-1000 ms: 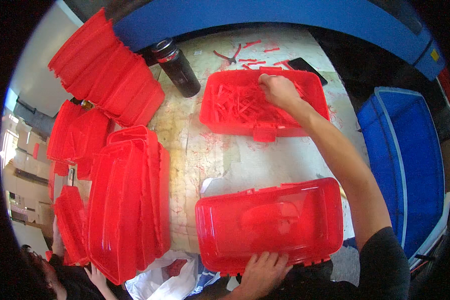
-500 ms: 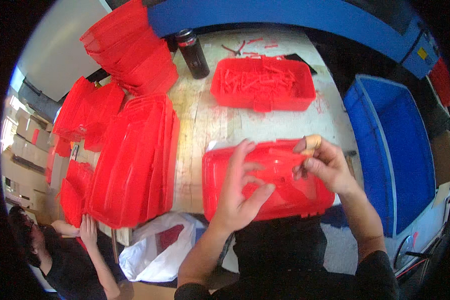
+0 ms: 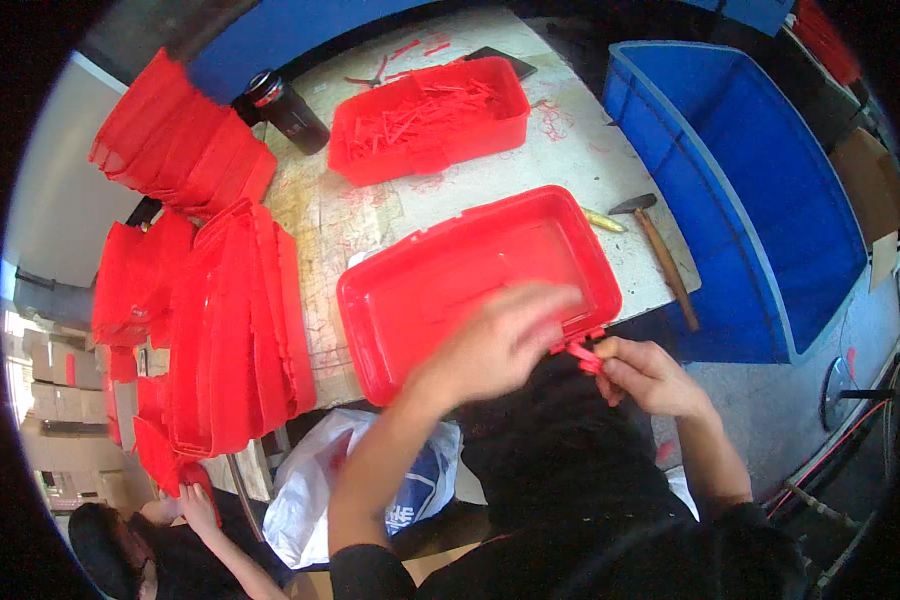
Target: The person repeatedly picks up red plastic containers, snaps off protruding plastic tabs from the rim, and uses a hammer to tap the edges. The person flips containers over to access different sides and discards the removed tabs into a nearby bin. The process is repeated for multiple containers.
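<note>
Head view: a small red plastic clip (image 3: 582,352) is pinched by the right hand (image 3: 648,375) at the near edge of the red tray (image 3: 450,290), over which the blurred left hand (image 3: 495,340) is held with fingers loosely spread.

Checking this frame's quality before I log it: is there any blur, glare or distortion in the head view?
Head view: the left hand is smeared by motion blur over the shallow red plastic tray; the right hand, pinching a small red plastic clip, is sharper. Fisheye bends the deep blue plastic crate, black rim all round. Bright daylight washes out the pale tabletop.
</note>
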`<state>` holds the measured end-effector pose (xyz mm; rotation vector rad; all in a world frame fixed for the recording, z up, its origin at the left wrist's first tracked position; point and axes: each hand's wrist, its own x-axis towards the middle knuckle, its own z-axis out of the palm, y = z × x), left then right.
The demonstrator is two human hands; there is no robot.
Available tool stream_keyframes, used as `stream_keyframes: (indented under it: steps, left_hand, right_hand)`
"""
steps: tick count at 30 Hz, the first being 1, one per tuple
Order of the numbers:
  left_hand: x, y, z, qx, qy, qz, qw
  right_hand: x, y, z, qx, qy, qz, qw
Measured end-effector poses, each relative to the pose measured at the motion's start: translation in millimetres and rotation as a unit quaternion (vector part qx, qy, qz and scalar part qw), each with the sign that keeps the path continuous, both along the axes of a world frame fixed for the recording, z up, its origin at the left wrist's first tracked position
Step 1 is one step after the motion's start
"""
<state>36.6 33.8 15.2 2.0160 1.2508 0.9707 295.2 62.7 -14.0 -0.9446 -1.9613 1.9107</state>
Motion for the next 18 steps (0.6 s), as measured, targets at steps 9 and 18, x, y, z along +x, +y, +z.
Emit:
stream_keyframes:
  steps: [9,18]
  left_hand:
    - [3,190,-47,0.181,0.381,-0.142,0.895]
    - [-87,179,-42,-0.071,0.445,0.020,0.892]
  right_hand:
    - [59,-16,-16,0.008,-0.078,-0.237,0.968]
    - [-44,84,17,0.368,-0.162,-0.110,0.909]
